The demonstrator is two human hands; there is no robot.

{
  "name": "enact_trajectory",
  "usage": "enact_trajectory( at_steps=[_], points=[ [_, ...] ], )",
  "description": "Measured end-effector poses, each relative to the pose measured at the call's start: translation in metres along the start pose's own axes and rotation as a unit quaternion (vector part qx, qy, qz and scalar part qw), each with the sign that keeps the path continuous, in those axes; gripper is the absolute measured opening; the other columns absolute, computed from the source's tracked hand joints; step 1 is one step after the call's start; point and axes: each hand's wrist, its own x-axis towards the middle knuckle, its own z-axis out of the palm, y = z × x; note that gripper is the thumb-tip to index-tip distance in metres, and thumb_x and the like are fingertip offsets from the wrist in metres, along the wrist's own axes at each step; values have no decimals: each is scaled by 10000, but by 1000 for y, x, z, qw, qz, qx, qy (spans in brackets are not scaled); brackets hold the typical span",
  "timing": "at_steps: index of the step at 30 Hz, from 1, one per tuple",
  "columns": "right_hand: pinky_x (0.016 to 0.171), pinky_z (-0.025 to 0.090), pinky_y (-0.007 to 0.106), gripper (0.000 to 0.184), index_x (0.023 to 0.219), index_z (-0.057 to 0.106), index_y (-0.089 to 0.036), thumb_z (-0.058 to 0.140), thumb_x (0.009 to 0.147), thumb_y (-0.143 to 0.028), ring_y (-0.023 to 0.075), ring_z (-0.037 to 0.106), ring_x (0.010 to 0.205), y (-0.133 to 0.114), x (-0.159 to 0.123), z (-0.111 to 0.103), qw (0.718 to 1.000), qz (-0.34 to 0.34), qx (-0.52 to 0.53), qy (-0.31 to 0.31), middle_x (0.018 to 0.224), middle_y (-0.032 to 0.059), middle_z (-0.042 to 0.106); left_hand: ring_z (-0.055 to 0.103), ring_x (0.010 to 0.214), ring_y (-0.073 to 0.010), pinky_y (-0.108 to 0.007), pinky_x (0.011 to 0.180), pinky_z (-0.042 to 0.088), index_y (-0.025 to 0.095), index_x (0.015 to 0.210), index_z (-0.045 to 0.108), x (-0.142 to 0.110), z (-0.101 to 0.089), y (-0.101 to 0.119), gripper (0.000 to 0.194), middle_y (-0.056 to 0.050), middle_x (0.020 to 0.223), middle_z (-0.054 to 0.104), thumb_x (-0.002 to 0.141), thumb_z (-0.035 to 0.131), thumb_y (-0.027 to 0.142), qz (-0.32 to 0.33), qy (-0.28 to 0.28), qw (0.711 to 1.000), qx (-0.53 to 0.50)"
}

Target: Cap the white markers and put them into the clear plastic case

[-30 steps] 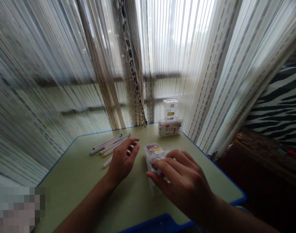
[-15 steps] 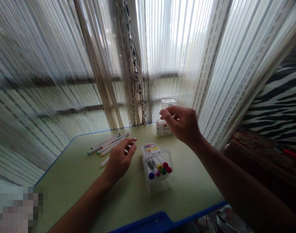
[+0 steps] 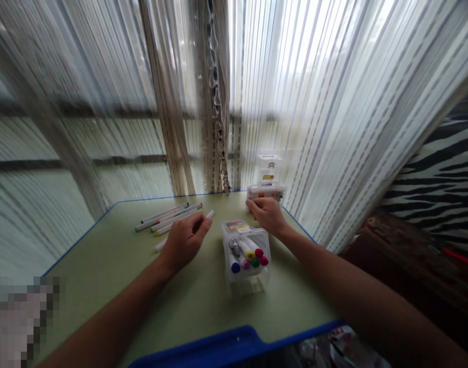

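My left hand (image 3: 186, 239) is closed around a white marker (image 3: 210, 214), whose tip shows beyond my thumb. Several white markers (image 3: 172, 217) with coloured ends lie side by side just past that hand. My right hand (image 3: 268, 213) has its fingers curled together in front of a clear plastic box (image 3: 265, 190) with its lid up, at the far edge. Whatever those fingers might hold is hidden. Between my forearms stands a second clear plastic case (image 3: 229, 278), holding several markers (image 3: 249, 254) with blue, pink, yellow, green and red ends towards me.
The pale green tabletop (image 3: 195, 301) has a blue rim (image 3: 234, 342) at its near side. Striped sheer curtains (image 3: 295, 102) hang behind it, with a beaded strand (image 3: 218, 117). To the right are zebra-striped fabric (image 3: 444, 163) and a dark patterned surface (image 3: 395, 250).
My right hand has come down from above the far box to a place in front of it, uncovering the raised lid. My left hand's fingers have closed on the marker.
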Motion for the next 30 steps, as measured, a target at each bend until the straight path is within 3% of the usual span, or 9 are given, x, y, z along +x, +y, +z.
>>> enact_trajectory(
  at_steps=[4,10,19,30],
  points=[
    [481,321,242,419,489,600,-159,556,879,-307,111,486,417,2,1,1,1000,-6,-15,-23,422,11,555,369,526,-115,-263,539,238,197,560,390,1,1,-2,414,45,530,362,897,461,427,-1,-3,1000,9],
    [485,332,235,406,502,618,-159,559,885,-281,108,493,412,3,0,2,999,-23,-9,-47,421,7,563,343,522,-108,-257,539,237,203,544,356,0,2,-4,417,50,529,333,885,462,419,-1,-19,1000,3],
    [502,317,243,405,495,604,-151,562,877,-281,101,490,429,6,2,5,996,-55,-28,-59,444,19,584,338,521,-108,-265,546,229,202,536,351,0,3,-4,420,47,526,335,880,468,412,-1,-29,999,18],
    [469,333,220,390,531,620,-151,557,891,-286,96,501,398,0,-4,0,997,-52,20,-62,442,23,600,377,538,-118,-265,560,248,194,546,397,-1,5,-2,401,35,528,386,861,461,433,-5,-68,997,21]
  ],
)
